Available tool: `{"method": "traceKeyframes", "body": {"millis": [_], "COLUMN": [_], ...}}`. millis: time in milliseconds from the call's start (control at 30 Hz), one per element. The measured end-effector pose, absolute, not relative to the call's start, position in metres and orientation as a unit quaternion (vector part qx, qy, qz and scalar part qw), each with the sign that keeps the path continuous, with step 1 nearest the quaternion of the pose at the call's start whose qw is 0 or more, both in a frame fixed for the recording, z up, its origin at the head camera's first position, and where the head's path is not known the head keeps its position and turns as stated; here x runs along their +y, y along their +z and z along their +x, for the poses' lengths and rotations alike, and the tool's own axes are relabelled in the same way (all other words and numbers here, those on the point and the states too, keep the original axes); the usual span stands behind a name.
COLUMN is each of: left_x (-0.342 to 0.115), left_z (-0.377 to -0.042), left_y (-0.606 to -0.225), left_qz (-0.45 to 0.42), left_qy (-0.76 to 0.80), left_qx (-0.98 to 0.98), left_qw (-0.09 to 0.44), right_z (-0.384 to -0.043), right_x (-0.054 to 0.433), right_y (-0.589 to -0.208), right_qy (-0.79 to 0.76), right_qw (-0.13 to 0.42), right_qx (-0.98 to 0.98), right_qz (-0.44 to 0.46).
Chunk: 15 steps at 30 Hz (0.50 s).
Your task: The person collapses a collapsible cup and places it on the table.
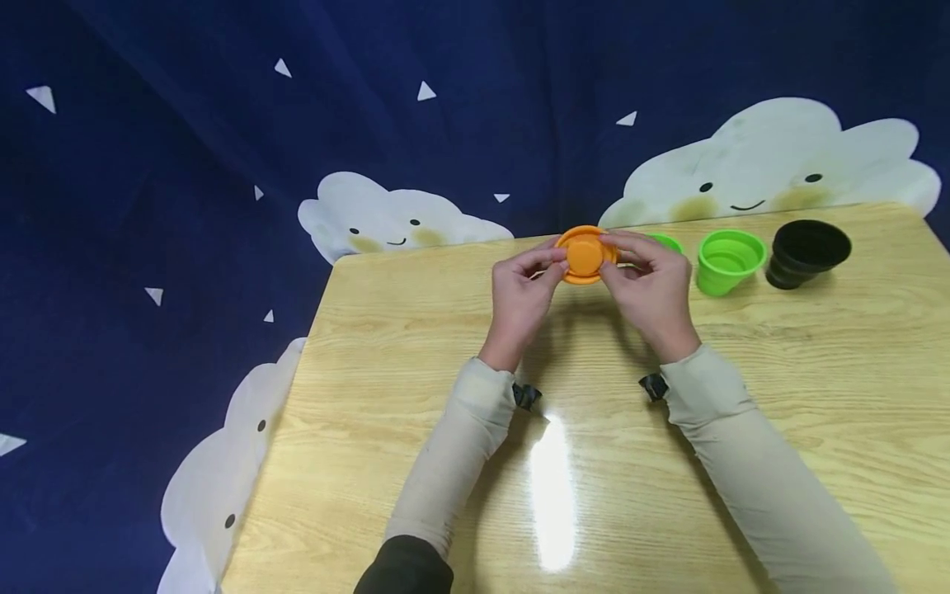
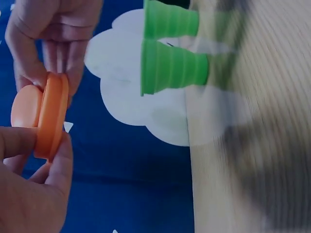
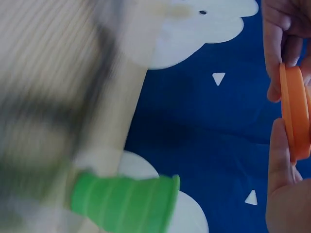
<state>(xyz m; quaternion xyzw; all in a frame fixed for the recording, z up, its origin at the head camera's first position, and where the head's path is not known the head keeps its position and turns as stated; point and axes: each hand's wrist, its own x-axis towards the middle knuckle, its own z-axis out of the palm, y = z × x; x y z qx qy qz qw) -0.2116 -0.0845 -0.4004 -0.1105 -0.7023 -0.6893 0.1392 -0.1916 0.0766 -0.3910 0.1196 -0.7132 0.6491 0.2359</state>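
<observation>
Cup (image 1: 584, 257), orange, flattened, pinched between both hands (image 1: 523, 289) (image 1: 653, 285), above wooden table (image 1: 393, 355)

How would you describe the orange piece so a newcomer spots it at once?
Find the wooden table, and go toward its far edge. There, pinched between the left hand and right hand, is the orange piece, round and flattened with a smaller disc jutting out. Unlike the green cups and black cup standing to its right, it is orange and hand-held.

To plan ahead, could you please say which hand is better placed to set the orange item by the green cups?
Probably the right hand: like the left hand, it grips the orange item, but sits nearer the green cups.
</observation>
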Motion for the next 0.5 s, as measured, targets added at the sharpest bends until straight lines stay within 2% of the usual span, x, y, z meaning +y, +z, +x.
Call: {"method": "traceKeyframes", "body": {"millis": [133, 500], "left_x": [-0.086, -0.088], "left_z": [-0.21, -0.207], "left_y": [-0.398, -0.401], "left_qz": [-0.098, -0.13], "left_qy": [-0.667, -0.654], "left_qx": [-0.728, -0.734], "left_qw": [0.127, 0.128], "right_z": [-0.193, -0.206], "right_x": [0.079, 0.092], "right_y": [-0.393, -0.405], "right_qy": [0.578, 0.52], "right_qw": [0.265, 0.257], "right_qx": [-0.756, -0.785], "right_qz": [0.154, 0.216]}}
